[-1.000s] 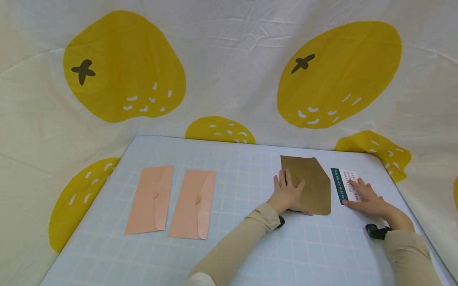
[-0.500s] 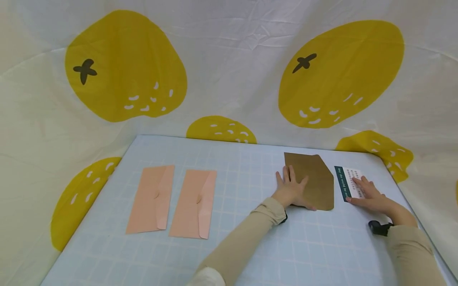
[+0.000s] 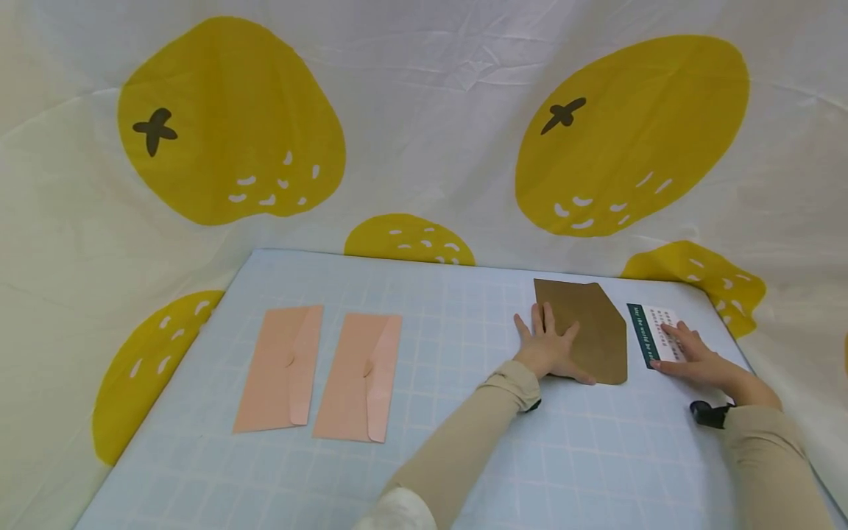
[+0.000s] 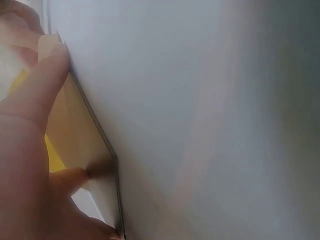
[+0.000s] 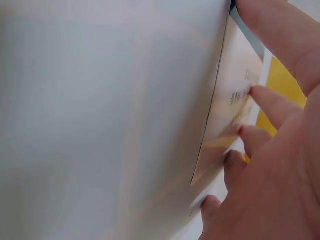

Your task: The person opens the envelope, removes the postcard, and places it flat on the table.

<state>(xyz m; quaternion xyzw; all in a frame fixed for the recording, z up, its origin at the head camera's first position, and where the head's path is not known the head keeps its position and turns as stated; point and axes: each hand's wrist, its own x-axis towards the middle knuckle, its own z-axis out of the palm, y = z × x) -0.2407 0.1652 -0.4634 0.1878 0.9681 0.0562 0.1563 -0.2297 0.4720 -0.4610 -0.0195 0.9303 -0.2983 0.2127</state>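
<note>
The fingers of the left hand (image 3: 546,355) were spread over the left part of the brown envelope (image 3: 599,324), right of centre in the head view; those of the right hand (image 3: 705,366) lay apart on the printed card (image 3: 652,331) farther right, touching its white lettered part and the lower end of its green stripe, pinching nothing; over the last second envelope and card had both slid a little toward the upper right, the narrow gap between them looking much the same, which suggested the work was shifting the pair along rather than lifting either; the left sleeve (image 3: 464,434) slanted up from the bottom centre of the frame, while the right sleeve (image 3: 768,464) rose more steeply from the lower right; at the left of the frame the left peach envelope (image 3: 281,368) and right peach envelope (image 3: 361,375) lay undisturbed, side by side, on the pale blue surface (image 3: 265,478); fruit-patterned cloth (image 3: 424,110) filled the top.
</note>
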